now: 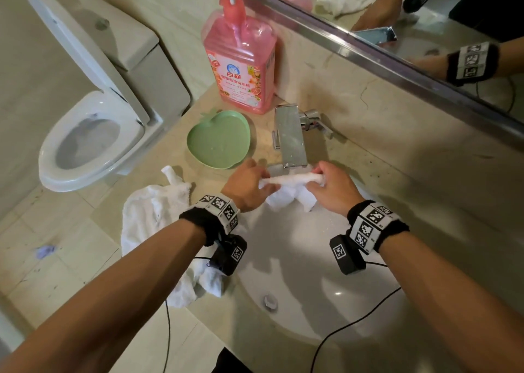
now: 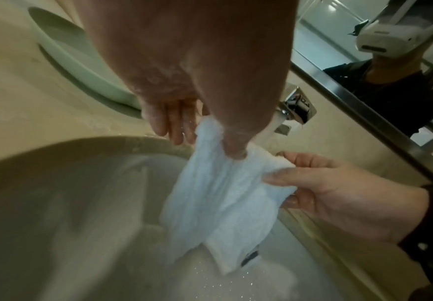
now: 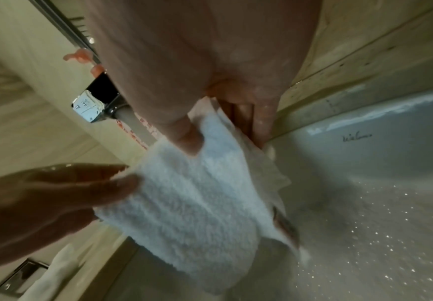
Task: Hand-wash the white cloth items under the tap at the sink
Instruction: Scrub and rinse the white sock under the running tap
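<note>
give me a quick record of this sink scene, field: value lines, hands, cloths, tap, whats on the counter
left hand: pinches one end of the white cloth
right hand: pinches the other end
white cloth: stretched between the hands under the tap, over the sink
second white cloth: heaped on the counter, left of the sink
counter items: green dish, pink detergent bottle

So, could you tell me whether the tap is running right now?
On: in the left wrist view a stream leaves the tap and lands on the white cloth.
</note>
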